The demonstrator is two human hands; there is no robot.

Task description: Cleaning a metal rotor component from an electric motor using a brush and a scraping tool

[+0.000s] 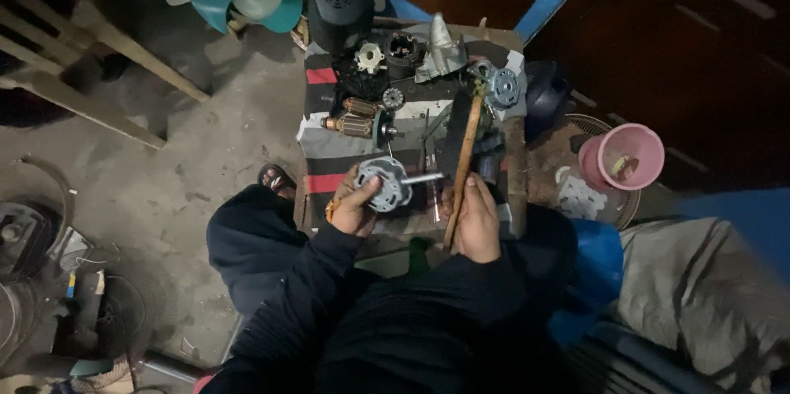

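Two dark sleeves reach forward, one hand each. The left hand (355,206) has its grip clamped on one round grey motor (384,184), whose shaft points right, low on the striped table (322,147). The right hand (476,219) wraps one wooden-handled hammer (463,159), standing upright. Two copper armatures (354,116) lie beyond; one pink bucket (629,155) sits right.

My counter (514,172) is crowded: motor parts (387,60) fill its far half, and the copper-wound rotors (352,116) block the way past my left hand (355,206). The wooden handle (462,165) fences off the right side. Open floor (222,114) lies to the left; a pink bucket (624,157) stands to the right.
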